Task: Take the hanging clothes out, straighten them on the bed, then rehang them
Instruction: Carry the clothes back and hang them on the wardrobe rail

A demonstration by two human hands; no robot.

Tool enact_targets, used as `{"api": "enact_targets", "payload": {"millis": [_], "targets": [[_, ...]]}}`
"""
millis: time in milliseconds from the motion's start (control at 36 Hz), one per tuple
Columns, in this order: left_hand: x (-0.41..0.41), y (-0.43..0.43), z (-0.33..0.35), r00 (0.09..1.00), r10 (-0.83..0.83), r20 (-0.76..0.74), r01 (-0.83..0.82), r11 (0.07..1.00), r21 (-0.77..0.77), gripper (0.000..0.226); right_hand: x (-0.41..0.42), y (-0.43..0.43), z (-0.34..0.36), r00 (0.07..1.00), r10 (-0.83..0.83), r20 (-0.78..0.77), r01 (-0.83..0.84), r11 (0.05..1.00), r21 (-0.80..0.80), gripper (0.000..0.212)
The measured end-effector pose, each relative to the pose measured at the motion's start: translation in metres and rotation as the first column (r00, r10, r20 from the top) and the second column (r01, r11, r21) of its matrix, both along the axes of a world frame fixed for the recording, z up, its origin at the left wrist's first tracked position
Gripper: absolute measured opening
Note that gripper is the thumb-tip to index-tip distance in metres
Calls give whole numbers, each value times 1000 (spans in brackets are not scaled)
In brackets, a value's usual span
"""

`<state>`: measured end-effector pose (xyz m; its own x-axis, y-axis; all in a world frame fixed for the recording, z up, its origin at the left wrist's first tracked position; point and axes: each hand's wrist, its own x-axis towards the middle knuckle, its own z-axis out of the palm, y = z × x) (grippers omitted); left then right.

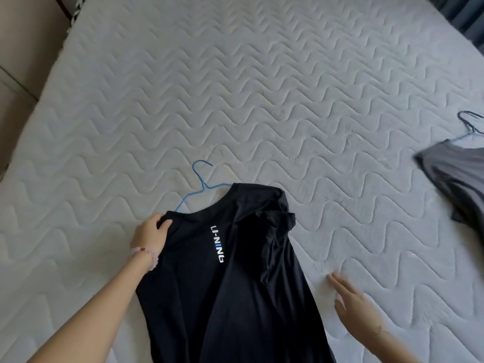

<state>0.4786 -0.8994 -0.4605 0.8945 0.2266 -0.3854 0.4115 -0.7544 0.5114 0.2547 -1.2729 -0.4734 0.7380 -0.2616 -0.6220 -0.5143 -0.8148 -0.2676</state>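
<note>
A black T-shirt (230, 279) with white lettering lies on the white quilted bed (235, 87), its collar pointing away from me. A blue wire hanger (201, 184) pokes out of its neck, hook to the upper left. My left hand (150, 233) pinches the shirt's left shoulder edge between thumb and fingers. The right sleeve is bunched and folded over near the shoulder. My right hand (351, 302) lies flat with straight fingers on the mattress, just right of the shirt's side and apart from it.
A grey garment (455, 176) on another blue wire hanger (468, 127) lies at the right edge of the bed. A beige wall or headboard (23, 48) runs along the left. Dark curtains (461, 14) hang at the top right.
</note>
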Motion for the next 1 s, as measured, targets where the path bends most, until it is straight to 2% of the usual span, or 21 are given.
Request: {"api": "enact_targets", "payload": {"millis": [83,167,333,444,556,694,778,889,944,1000], "targets": [[-14,-10,35,998,8,65,-8,1000,3,24,-1,-3,12,997,-32,-70,36,997,67,56],[-33,-22,77,996,11,84,-6,998,-61,31,-9,-7,30,990,-81,-118,91,992,83,47],[-95,-54,173,987,-7,158,31,988,-152,49,-62,-20,95,966,-241,-90,252,958,140,34],[-155,-88,237,969,-25,245,62,987,-145,49,-131,-41,135,928,-369,-42,371,911,179,22],[-223,-128,299,937,-98,335,144,983,-114,46,-231,-56,166,844,-534,-58,528,806,267,23],[-302,-173,344,887,-148,438,224,966,-126,49,-379,-68,169,690,-712,-132,716,644,271,23],[-354,-204,358,880,-104,463,223,952,-209,51,-460,-71,165,611,-765,-206,784,548,292,22],[-412,-242,354,898,-21,439,187,923,-337,51,-553,-77,156,473,-826,-307,863,363,352,18],[-432,-258,347,912,26,408,156,901,-406,51,-589,-87,152,454,-830,-326,861,314,401,12],[-444,-274,343,919,62,390,128,888,-442,50,-612,-100,151,439,-833,-336,861,282,424,15]]}}
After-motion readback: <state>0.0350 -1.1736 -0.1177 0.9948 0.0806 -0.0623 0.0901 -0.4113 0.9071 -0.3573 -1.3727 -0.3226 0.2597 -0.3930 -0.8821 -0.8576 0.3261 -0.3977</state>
